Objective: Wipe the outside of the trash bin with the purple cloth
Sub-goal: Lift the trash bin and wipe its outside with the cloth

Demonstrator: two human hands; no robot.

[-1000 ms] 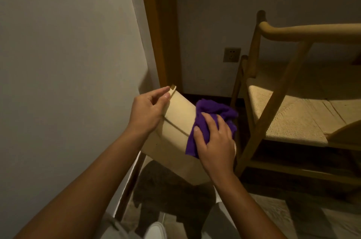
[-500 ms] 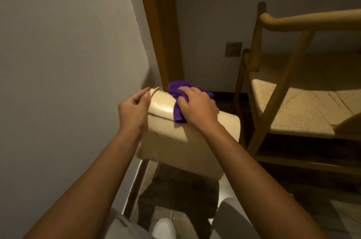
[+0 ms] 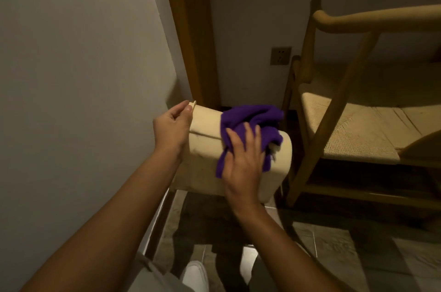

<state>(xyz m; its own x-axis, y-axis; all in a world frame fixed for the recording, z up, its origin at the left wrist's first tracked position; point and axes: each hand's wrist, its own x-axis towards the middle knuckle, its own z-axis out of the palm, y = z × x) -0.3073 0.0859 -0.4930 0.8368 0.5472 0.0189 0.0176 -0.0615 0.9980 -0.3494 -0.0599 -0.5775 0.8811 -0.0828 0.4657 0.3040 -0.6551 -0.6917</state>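
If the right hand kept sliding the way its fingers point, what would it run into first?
Probably only more purple cloth bunched over the trash bin top. Past the bin's far edge the right hand would likely meet the back wall, though depth is unclear.

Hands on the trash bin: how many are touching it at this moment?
2. The left hand grips the trash bin at its upper left edge; the right hand lies flat on its side, pressing the purple cloth against it. Fingers behind the bin are hidden.
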